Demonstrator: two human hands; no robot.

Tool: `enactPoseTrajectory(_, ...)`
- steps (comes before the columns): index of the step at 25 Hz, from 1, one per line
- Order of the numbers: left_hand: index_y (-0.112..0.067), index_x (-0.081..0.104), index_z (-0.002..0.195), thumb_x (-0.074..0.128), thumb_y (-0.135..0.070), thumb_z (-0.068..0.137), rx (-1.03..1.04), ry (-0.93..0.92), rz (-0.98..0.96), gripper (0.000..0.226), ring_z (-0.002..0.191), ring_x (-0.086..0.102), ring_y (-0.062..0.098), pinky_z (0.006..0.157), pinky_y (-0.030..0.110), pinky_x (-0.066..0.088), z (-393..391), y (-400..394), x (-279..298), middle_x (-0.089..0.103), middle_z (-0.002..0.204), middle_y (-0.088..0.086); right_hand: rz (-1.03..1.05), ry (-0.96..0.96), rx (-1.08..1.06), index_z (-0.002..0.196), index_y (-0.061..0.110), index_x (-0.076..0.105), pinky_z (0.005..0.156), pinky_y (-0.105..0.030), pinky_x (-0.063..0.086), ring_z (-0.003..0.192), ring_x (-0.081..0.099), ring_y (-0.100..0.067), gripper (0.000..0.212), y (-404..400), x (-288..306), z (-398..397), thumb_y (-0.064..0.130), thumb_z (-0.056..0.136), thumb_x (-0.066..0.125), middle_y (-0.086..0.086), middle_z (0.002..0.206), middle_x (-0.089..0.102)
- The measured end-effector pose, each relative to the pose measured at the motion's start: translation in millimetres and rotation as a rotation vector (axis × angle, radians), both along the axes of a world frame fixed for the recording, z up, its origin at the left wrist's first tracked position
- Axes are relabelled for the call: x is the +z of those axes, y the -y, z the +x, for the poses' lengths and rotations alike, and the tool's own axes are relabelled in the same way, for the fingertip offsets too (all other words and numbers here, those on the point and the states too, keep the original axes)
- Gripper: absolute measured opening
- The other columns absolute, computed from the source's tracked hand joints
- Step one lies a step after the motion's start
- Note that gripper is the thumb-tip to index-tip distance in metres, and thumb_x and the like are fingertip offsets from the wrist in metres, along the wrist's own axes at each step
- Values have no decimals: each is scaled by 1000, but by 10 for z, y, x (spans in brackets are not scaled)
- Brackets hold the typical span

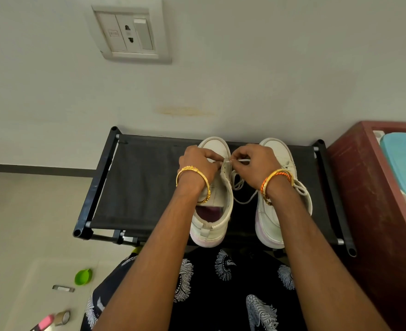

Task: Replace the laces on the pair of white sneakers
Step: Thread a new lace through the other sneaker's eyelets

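White sneakers stand side by side on a black fabric rack (135,182). The left hand (198,164) grips the left sneaker (217,201) at its eyelet flap; the right hand (254,163) pinches the white lace (242,185) there, its loose loops lying just beside the right sneaker (272,216).

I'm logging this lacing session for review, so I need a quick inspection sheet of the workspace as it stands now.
Surface: black fabric rack shelf, against the wall.
Job's things: two white sneakers, toes to the wall; left sneaker with its eyelets mostly bare, right sneaker with its lace tied; loose white lace trailing between them.
Clutter: green lid, tape roll, pink object on the floor.
Hands: left hand grips the left sneaker's eyelet flap; right hand pinches the lace tip at an eyelet.
Cables: nothing seen.
Surroundings: wall socket; maroon cabinet with a blue lid.
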State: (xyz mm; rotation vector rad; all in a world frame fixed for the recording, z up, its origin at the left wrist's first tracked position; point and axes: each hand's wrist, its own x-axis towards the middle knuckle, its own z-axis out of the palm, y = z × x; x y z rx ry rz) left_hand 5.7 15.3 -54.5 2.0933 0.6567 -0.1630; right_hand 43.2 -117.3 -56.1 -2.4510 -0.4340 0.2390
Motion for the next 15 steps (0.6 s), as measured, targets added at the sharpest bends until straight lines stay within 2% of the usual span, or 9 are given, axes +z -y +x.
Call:
enactPoseTrajectory(3, -23, 75, 92, 72, -19, 81, 16, 0, -21, 11, 114, 52, 26, 96, 38, 47, 26, -10, -51, 60, 121, 7, -35, 4, 16, 96, 12, 71, 80, -26, 47, 84, 53, -9, 14, 7, 7, 2, 18, 88, 62, -2, 100, 67)
enactPoseTrajectory(7, -24, 75, 89, 72, -16, 82, 22, -2, -17, 11, 116, 50, 26, 98, 41, 46, 46, -4, -90, 60, 123, 5, -23, -40, 16, 97, 13, 71, 80, -23, 43, 88, 55, -9, 13, -19, -16, -1, 17, 89, 61, 0, 101, 67)
enactPoseTrajectory(10, -25, 74, 85, 72, -18, 82, 50, 12, 16, 8, 116, 49, 27, 96, 43, 47, 46, 12, -112, 59, 123, 5, 48, -96, -36, 93, 15, 73, 80, -22, 43, 88, 58, -10, 11, -40, -27, 4, 13, 88, 64, 1, 94, 69)
enactPoseTrajectory(15, -19, 68, 77, 67, -15, 84, -25, 40, 101, 8, 111, 53, 24, 91, 33, 46, 41, 1, -69, 60, 118, 6, 152, -182, -44, 101, 19, 71, 82, -20, 43, 89, 57, -7, 20, -30, -60, 18, 9, 88, 60, 6, 90, 64)
